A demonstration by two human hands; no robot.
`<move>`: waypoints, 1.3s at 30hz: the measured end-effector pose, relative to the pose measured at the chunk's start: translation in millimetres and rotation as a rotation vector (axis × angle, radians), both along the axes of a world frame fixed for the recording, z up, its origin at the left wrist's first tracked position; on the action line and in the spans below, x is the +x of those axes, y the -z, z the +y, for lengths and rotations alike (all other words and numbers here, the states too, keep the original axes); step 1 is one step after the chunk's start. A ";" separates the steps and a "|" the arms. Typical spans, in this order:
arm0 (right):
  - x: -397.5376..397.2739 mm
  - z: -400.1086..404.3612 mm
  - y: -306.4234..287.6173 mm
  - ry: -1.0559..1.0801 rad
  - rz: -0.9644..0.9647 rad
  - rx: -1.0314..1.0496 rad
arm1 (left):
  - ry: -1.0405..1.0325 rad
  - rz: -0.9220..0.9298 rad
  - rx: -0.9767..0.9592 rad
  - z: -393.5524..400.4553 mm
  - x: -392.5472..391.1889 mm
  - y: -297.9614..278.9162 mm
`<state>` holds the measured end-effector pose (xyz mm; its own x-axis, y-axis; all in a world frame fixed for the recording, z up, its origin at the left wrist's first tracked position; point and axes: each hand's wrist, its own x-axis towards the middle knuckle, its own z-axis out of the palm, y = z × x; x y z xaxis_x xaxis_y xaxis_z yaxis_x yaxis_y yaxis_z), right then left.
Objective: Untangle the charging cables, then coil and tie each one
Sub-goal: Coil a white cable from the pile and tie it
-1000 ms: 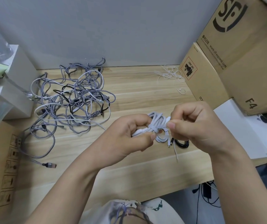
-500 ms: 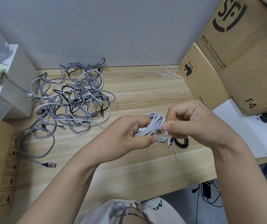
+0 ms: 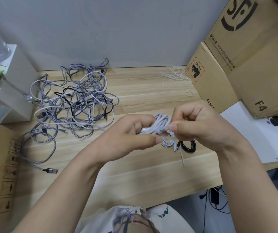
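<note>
I hold a coiled white cable point(image 3: 162, 121) above the middle of the wooden desk point(image 3: 151, 91). My left hand point(image 3: 131, 137) grips the bundle from the left, thumb along its underside. My right hand point(image 3: 200, 126) pinches a thin white tie point(image 3: 171, 123) wrapped around the coil's middle; the tie's loose tail point(image 3: 182, 157) hangs down. A coiled black cable point(image 3: 188, 146) lies on the desk just under my right hand. A big tangle of grey braided, white and black cables point(image 3: 72, 105) covers the desk's left part.
Loose white ties point(image 3: 177, 76) lie at the back right beside stacked cardboard boxes point(image 3: 235, 64). A white box point(image 3: 17, 84) and a plastic bag stand at the left. A flat carton point(image 3: 0, 174) sits at the lower left. The desk's front edge runs below my forearms.
My right hand shifted slightly left, closer to the coil, with the tie still pinched. The left hand kept its grip on the bundle. The tangle did not move.
</note>
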<state>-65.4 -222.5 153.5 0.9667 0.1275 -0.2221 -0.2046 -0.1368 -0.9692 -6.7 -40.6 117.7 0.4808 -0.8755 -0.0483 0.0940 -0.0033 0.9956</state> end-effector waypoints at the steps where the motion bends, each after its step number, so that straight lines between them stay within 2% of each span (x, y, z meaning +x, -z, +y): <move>1: 0.1 0.0 -0.3 0.004 -0.007 0.013 | -0.002 0.010 0.002 -0.2 0.8 -0.4; 13: -2.4 -4.4 1.7 0.002 -0.075 0.089 | 0.065 0.146 -0.036 1.9 6.1 3.7; 17: -0.4 -1.8 0.3 0.010 -0.083 -0.021 | 0.092 0.157 -0.048 2.0 7.1 3.2; 22: 1.4 2.1 -1.2 -0.020 -0.105 -0.222 | 0.050 0.027 0.085 2.5 9.7 4.9; 24: 1.2 5.2 -0.8 -0.019 -0.127 -0.292 | 0.044 0.044 0.088 2.0 10.9 7.5; 30: 3.7 16.6 7.3 0.078 -0.387 -0.624 | 0.039 0.167 0.006 1.6 15.2 13.3; 33: 5.1 22.0 14.6 0.140 -0.507 -0.666 | 0.012 0.191 0.000 1.1 16.5 12.4; 37: 2.4 18.8 22.1 0.119 -0.410 -0.552 | -0.021 0.116 0.051 0.2 16.5 8.5; 39: 0.2 14.7 24.7 0.069 -0.387 -0.576 | -0.060 0.085 0.068 -0.6 16.5 7.0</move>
<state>-65.2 -207.8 128.8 0.9917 0.0286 0.1257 0.1140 -0.6503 -0.7511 9.8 -41.3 110.7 0.5236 -0.8388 -0.1494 0.1803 -0.0623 0.9816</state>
